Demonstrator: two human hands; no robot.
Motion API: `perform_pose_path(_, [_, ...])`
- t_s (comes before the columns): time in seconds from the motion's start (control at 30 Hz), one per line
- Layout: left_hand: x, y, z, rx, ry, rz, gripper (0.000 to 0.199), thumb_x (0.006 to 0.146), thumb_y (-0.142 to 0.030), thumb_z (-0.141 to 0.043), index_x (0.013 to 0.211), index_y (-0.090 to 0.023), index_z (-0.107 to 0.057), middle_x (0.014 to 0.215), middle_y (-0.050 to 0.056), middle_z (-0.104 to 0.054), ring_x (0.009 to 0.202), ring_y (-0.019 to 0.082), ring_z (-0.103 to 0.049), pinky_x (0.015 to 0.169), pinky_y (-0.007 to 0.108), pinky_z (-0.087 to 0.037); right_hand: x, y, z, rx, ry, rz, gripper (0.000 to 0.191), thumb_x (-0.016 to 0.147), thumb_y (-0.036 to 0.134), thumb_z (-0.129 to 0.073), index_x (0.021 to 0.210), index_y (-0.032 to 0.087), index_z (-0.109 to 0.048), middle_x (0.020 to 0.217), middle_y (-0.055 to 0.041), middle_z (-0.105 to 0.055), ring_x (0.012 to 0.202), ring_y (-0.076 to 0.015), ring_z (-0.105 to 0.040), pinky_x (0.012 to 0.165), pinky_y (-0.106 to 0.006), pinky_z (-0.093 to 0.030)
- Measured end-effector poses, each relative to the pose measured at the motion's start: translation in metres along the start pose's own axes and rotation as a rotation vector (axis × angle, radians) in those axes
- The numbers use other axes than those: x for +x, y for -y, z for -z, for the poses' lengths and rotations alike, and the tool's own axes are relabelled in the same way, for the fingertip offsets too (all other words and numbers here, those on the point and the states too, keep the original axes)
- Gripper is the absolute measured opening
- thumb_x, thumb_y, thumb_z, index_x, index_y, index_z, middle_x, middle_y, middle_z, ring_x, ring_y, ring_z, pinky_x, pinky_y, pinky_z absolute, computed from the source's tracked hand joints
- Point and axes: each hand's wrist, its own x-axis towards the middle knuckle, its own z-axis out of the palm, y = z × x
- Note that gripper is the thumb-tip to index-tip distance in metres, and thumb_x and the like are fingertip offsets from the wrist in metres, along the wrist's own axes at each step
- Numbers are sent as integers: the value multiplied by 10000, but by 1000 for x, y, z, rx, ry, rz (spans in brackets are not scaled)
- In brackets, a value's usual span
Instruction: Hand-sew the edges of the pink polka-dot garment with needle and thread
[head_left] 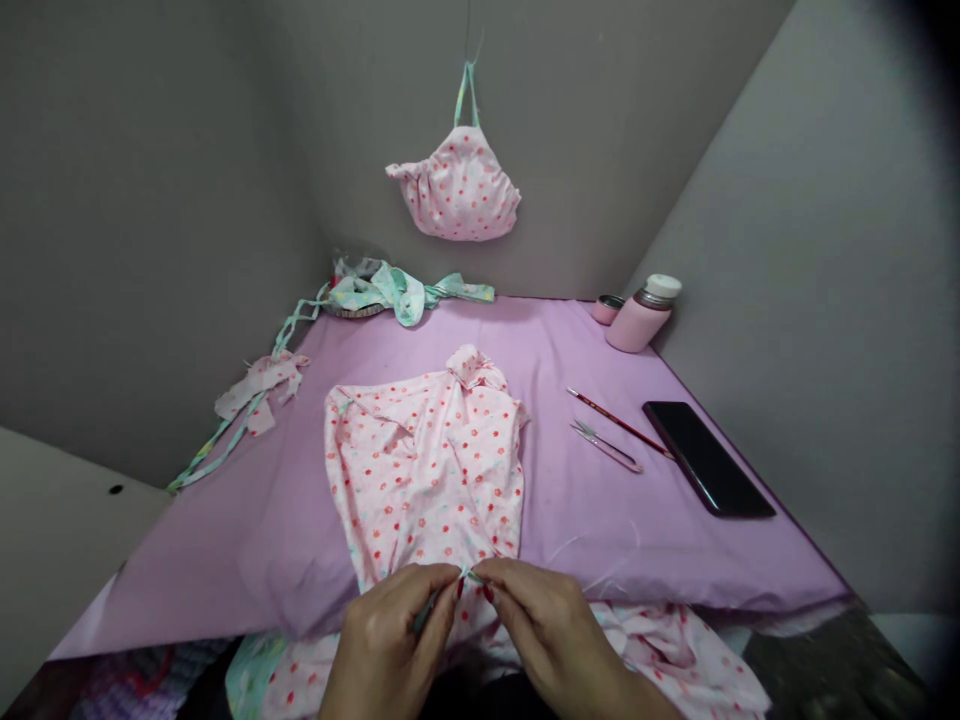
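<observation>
Low in the head view, my left hand (397, 628) and my right hand (546, 618) meet nearly tip to tip at the table's front edge. Thumb and fingers of each are pinched on a thin pale green strip (466, 573); only a little of it shows. Behind my fingers, pink fabric with red flower dots (427, 480) lies on the purple cloth, with a bunched part at its far end. More of the dotted fabric (675, 645) hangs over my lap.
To the right lie thread snips (606, 446), a red pencil (619, 421) and a phone (705, 458). A pink bottle (641, 318) stands behind them. Green fabric strips (405, 295) lie at the back left. A dotted cloth piece (463, 190) hangs above the purple cloth (255, 540).
</observation>
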Motion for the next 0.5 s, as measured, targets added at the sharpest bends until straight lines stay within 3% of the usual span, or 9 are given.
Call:
perform_pose_path(0.2, [-1, -1, 0, -43, 31, 39, 150, 849, -151, -492, 895, -212, -622, 782, 2, -700, 690, 133, -663, 607, 203, -521, -1, 1, 0, 23, 10, -37, 282, 887, 113, -365, 1044, 183, -589, 844, -39, -634, 770, -135, -588, 698, -228, -452])
perform_pose_path(0.4, [0, 0, -1, -66, 46, 33, 168, 842, -130, -497, 906, -216, -626, 790, 3, -701, 698, 129, -662, 619, 201, -524, -2, -1, 0, 17, 30, -23, 324, 895, 135, -373, 1180, 175, -521, 1019, -72, -638, 922, -154, -603, 818, -254, -459])
perform_pose_path(0.5, [1, 0, -1, -71, 62, 19, 183, 837, -121, -502, 924, -221, -628, 783, -5, -702, 686, 122, -661, 607, 192, -522, -1, -2, -1, 24, 31, -8, 324, 889, 122, -378, 1164, 184, -539, 994, -56, -650, 899, -145, -613, 808, -243, -466])
